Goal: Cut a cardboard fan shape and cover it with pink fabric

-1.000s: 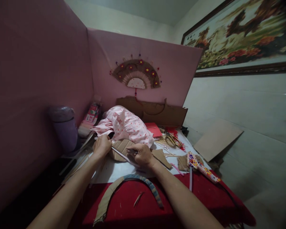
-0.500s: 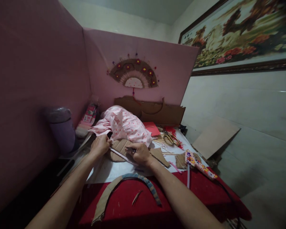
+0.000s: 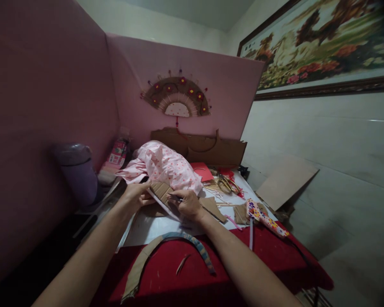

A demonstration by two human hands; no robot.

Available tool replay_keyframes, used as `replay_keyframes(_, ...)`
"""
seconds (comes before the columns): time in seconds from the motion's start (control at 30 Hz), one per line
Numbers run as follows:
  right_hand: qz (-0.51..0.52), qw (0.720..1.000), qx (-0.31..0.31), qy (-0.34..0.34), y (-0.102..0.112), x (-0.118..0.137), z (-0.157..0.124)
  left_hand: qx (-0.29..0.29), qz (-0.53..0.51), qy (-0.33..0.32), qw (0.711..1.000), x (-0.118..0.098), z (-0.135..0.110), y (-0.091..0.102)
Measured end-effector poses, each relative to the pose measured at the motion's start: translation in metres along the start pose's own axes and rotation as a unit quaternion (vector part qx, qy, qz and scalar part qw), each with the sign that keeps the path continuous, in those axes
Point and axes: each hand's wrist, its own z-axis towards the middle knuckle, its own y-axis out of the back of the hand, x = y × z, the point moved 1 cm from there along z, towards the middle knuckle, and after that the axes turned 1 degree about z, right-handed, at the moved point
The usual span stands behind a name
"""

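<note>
My left hand is closed on the left end of a tilted cardboard piece that has a pale straight edge facing me. Its lower part hangs over more brown cardboard on the white sheet. In my right hand is a slim dark pen-like tool, its tip pointing left over the cardboard piece; the exact kind is too small to tell. Right behind both hands lies a heap of pink dotted cloth. Nearer to me, a curved cardboard strip rests on the red cloth.
On the right lie a flower-patterned glue gun, gold-handled scissors, cardboard scraps and red paper. A purple tumbler stands at the left. A decorated fan hangs on the pink panel behind.
My left hand has shifted its hold, its fingers now lower under the piece. The cardboard has tilted up, so more of its brown face shows. My right hand stays nearly in place.
</note>
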Motion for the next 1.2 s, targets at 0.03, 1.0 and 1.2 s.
replay_keyframes(0.03,0.001,1.000,-0.003,0.002,0.000,-0.001,0.000,0.005,-0.031,0.016,0.999,0.000,-0.001,-0.001)
replay_keyframes(1.0,0.000,0.998,-0.029,0.056,-0.001,0.001,-0.001,0.043,-0.201,0.082,0.975,0.034,-0.013,-0.023)
replay_keyframes(1.2,-0.053,0.994,-0.096,-0.010,0.006,0.001,0.003,0.055,-0.210,0.097,0.971,0.033,-0.012,-0.020)
